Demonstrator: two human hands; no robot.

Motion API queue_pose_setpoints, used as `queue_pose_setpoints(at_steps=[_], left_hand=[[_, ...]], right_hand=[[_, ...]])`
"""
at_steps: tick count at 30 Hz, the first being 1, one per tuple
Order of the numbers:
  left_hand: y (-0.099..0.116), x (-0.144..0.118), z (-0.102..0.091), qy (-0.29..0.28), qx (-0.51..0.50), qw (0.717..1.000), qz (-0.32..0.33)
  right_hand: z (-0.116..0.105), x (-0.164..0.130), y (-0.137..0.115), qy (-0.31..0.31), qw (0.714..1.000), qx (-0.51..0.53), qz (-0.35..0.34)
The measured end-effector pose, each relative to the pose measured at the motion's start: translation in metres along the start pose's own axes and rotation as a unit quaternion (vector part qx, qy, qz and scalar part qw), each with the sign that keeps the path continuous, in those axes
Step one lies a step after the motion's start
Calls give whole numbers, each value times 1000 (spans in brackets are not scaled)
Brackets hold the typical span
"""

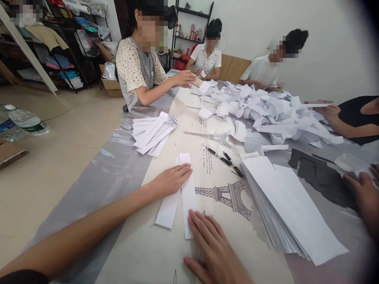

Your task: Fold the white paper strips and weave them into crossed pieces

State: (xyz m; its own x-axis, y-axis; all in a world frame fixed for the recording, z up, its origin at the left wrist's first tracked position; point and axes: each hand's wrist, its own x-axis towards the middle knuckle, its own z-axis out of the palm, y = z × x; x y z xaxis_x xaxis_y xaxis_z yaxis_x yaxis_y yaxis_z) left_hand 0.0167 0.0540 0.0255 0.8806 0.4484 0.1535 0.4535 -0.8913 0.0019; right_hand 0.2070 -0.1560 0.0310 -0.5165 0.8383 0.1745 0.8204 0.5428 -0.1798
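My left hand (pixel 173 179) lies over the upper part of two white paper strips, its fingers stretched out and resting on the paper. Its thumb is hidden. The right-hand paper strip (pixel 187 197) has a folded-over top end. Beside it, the left paper strip (pixel 167 213) slants out from under the hand. My right hand (pixel 214 248) is open, with fingertips at the lower right edge of the right-hand strip and the thumb apart. Both strips lie on a tablecloth (pixel 142 244) printed with Eiffel Towers.
Folded strips (pixel 155 132) lie fanned at left, a stack of white paper (pixel 290 201) at right. Pens (pixel 223 157) lie between. A large heap of folded paper (pixel 251 104) covers the far side. Several people sit around; a co-worker's hand (pixel 365 193) is at right.
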Motion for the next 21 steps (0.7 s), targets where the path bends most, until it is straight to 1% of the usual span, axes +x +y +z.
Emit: queue_pose_setpoints(at_steps=[4, 7, 13, 16, 19, 21], left_hand=[[7, 1, 2, 7, -44, 998, -44], [7, 6, 4, 11, -54, 995, -77], [-7, 21, 3, -9, -54, 994, -99], [-11, 23, 1, -5, -65, 992, -104], [-12, 21, 2, 17, -75, 991, -107], [-12, 20, 3, 26, -80, 991, -108]], right_hand=[[-4, 2, 4, -3, 1000, 19, -3], [-6, 2, 5, -14, 1000, 25, 1], [-4, -2, 2, -12, 999, 32, 5], [-3, -1, 3, -8, 999, 31, 7], [-2, 4, 7, 16, 999, 45, 10], [-3, 3, 6, 58, 996, 64, 21]])
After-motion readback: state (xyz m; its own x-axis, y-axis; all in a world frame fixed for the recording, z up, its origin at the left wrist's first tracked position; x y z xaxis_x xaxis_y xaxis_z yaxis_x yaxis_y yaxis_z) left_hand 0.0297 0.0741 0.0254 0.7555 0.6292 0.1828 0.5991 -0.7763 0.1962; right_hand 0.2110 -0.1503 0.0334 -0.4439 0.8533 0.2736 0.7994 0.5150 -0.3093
